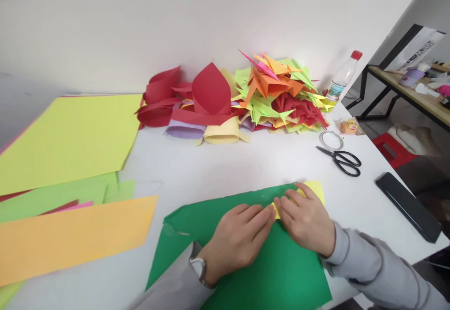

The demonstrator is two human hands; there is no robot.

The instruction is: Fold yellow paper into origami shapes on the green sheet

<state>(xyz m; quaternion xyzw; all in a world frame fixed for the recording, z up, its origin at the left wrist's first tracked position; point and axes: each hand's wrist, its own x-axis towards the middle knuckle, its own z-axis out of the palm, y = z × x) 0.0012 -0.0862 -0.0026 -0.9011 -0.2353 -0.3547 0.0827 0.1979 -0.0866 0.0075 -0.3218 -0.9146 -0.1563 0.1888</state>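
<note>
Two bare hands meet on yellow paper (316, 191) at the green sheet's far right corner.
From where I stand, the left hand (242, 237) has its fingertips drawn together, pinching the paper's left end; the right hand (305, 217) curls its fingers over it, though I can't tell whether the thumb closes underneath. The green sheet (281, 272) lies toward the table's (176, 165) near edge, with scissors (340, 160) beyond, toward the right edge. The paper should be light, crisp rather than limp, and easily creased or torn, so it's best held by its edges, with flat fingertips.
</note>
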